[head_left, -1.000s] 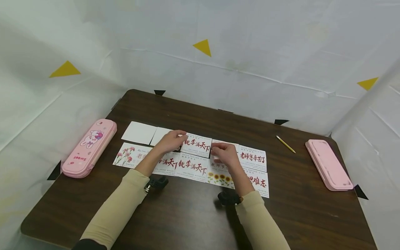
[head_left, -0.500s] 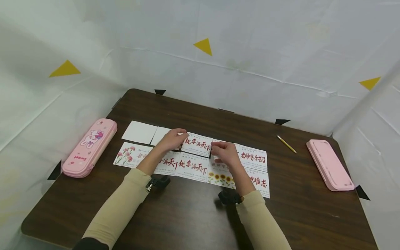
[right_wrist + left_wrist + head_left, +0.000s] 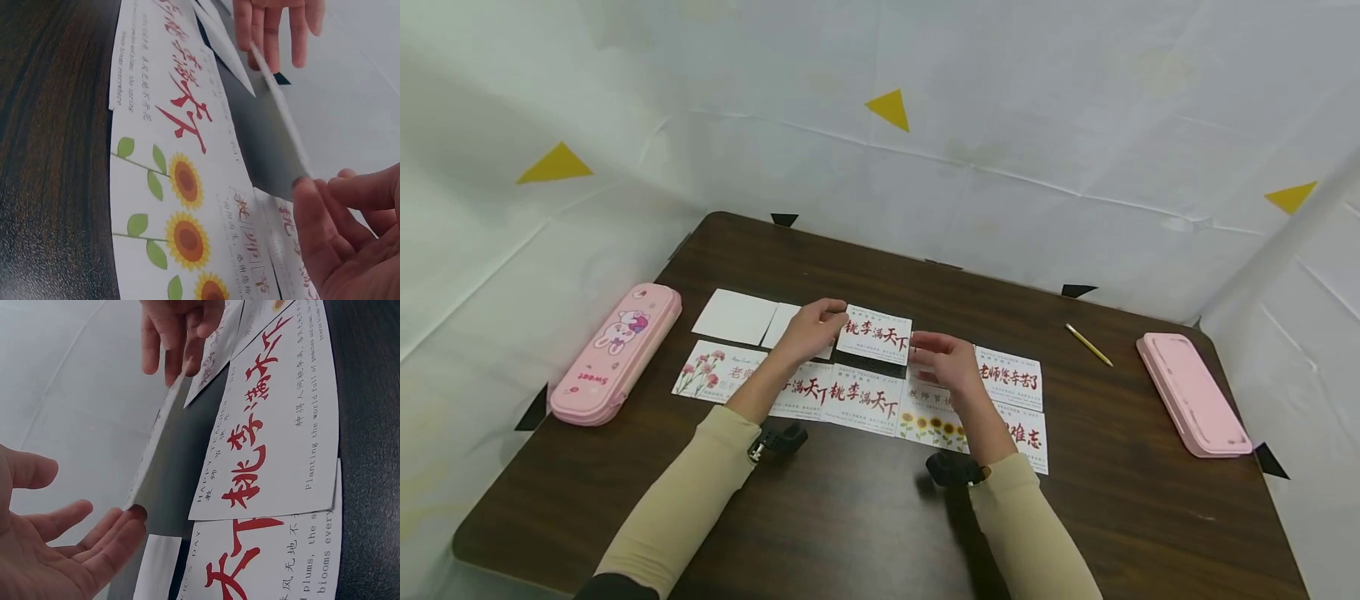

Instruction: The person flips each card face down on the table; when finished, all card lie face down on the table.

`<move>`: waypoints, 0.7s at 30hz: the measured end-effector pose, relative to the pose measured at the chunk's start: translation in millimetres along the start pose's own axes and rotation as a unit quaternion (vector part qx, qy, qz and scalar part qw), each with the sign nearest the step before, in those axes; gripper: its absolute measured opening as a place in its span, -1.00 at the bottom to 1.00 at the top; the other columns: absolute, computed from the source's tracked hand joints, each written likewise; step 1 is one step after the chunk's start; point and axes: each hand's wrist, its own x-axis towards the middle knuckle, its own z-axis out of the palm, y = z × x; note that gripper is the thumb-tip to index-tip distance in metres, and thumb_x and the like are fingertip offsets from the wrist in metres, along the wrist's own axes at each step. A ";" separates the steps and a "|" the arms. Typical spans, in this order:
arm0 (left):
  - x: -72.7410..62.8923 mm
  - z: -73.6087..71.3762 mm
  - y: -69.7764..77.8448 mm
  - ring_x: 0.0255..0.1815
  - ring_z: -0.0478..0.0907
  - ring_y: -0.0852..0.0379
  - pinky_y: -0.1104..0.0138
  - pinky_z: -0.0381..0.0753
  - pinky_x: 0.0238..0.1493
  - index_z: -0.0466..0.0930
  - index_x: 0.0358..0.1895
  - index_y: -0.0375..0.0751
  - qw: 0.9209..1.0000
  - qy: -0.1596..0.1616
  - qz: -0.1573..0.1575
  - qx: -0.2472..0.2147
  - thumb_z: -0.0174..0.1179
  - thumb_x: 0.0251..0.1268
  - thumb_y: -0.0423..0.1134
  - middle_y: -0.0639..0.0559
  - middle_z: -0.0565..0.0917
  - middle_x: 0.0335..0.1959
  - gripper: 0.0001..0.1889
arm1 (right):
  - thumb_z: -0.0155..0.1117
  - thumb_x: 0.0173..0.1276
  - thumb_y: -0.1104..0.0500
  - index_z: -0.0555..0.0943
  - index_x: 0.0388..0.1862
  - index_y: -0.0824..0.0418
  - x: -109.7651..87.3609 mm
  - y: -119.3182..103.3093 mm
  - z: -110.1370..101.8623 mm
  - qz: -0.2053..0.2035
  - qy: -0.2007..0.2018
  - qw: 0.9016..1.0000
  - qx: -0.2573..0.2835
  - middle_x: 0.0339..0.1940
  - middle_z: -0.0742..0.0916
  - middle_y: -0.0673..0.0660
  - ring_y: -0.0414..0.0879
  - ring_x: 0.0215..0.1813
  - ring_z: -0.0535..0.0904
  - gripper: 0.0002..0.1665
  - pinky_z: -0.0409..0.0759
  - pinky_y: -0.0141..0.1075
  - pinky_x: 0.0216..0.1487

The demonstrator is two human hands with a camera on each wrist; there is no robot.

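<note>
A white greeting card (image 3: 874, 335) with red Chinese writing is raised off the table between my hands. My left hand (image 3: 811, 329) is at its left end. In the left wrist view, fairly straight fingertips touch the card's edge (image 3: 153, 440), with the thumb apart. My right hand (image 3: 947, 360) is at the other end; in the right wrist view its fingertips (image 3: 303, 187) meet the edge, slightly bent. Under and around lie more cards in two rows, including a sunflower card (image 3: 928, 421), a carnation card (image 3: 703, 373) and a blank white card (image 3: 734, 317). My hands partly cover some.
A pink pencil case with a rabbit (image 3: 616, 354) lies at the table's left, and another pink case (image 3: 1193, 396) at its right. A yellow pencil (image 3: 1088, 344) lies behind the cards to the right. White sheeting (image 3: 1000, 133) encloses the back and sides.
The card between my hands has risen and moved slightly away from the front row, exposing a dark strip of table beneath it. My right fingers have straightened somewhat.
</note>
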 end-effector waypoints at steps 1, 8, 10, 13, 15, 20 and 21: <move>-0.3 -0.3 0.0 -0.04 0.60 -0.09 0.07 0.54 0.01 0.36 0.40 -0.16 1.000 -0.001 -0.001 -0.008 -0.02 0.51 -0.06 -0.18 0.56 0.08 -0.51 | 0.31 0.33 0.32 0.66 0.14 0.23 0.6 0.1 0.1 -0.001 0.005 1.000 0.004 0.08 0.71 0.17 0.01 0.01 0.67 -0.62 0.68 -0.22 -0.15; -2.9 -1.3 0.3 -0.02 0.59 -0.10 0.09 0.55 0.11 0.35 0.39 -0.21 0.997 -0.002 -0.010 -0.080 0.04 0.48 -0.14 -0.25 0.58 0.06 -0.51 | 0.35 0.30 0.33 0.70 0.07 0.23 7.1 4.2 3.1 -0.023 0.044 0.999 0.013 -0.02 0.73 0.19 -0.09 -0.15 0.65 -0.65 0.68 -0.21 -0.15; -3.7 -0.7 -1.1 0.04 0.57 -0.14 0.12 0.55 0.14 0.36 0.39 -0.25 0.994 -0.003 -0.019 -0.108 0.06 0.47 -0.18 -0.26 0.57 0.10 -0.51 | 0.35 0.32 0.30 0.72 0.04 0.22 8.1 5.6 3.9 -0.030 0.053 0.998 0.009 -0.03 0.73 0.17 -0.07 -0.15 0.65 -0.70 0.68 -0.18 -0.12; -5.1 0.4 -2.5 0.14 0.53 -0.18 0.13 0.50 0.20 0.38 0.36 -0.30 0.986 -0.002 -0.029 -0.161 0.04 0.49 -0.22 -0.30 0.56 0.15 -0.54 | 0.36 0.33 0.25 0.73 0.01 0.24 8.9 6.5 4.4 -0.048 0.065 0.997 0.007 -0.02 0.73 0.17 -0.01 -0.08 0.66 -0.73 0.67 -0.12 -0.07; -6.2 1.1 -1.1 0.20 0.51 -0.19 0.10 0.46 0.24 0.41 0.34 -0.33 0.980 0.003 -0.027 -0.199 0.02 0.51 -0.23 -0.31 0.55 0.17 -0.57 | 0.36 0.34 0.22 0.73 0.00 0.25 9.8 6.9 4.4 -0.063 0.073 0.995 0.013 -0.02 0.73 0.17 0.01 -0.03 0.66 -0.73 0.66 -0.10 -0.05; -9.6 2.2 5.3 0.25 0.48 -0.14 0.07 0.41 0.28 0.50 0.26 -0.32 0.974 0.023 -0.007 -0.224 -0.01 0.54 -0.22 -0.24 0.56 0.19 -0.62 | 0.35 0.36 0.14 0.72 -0.02 0.23 11.6 5.3 5.5 -0.077 0.085 0.993 0.028 -0.06 0.71 0.16 0.01 -0.02 0.64 -0.73 0.66 -0.10 -0.03; -9.6 2.4 5.6 0.25 0.48 -0.11 0.07 0.41 0.29 0.52 0.25 -0.30 0.976 0.027 -0.005 -0.217 -0.01 0.54 -0.21 -0.21 0.57 0.19 -0.63 | 0.35 0.37 0.14 0.72 -0.02 0.21 12.2 5.0 6.0 -0.077 0.087 0.993 0.029 -0.08 0.71 0.15 0.01 -0.03 0.64 -0.74 0.66 -0.11 -0.05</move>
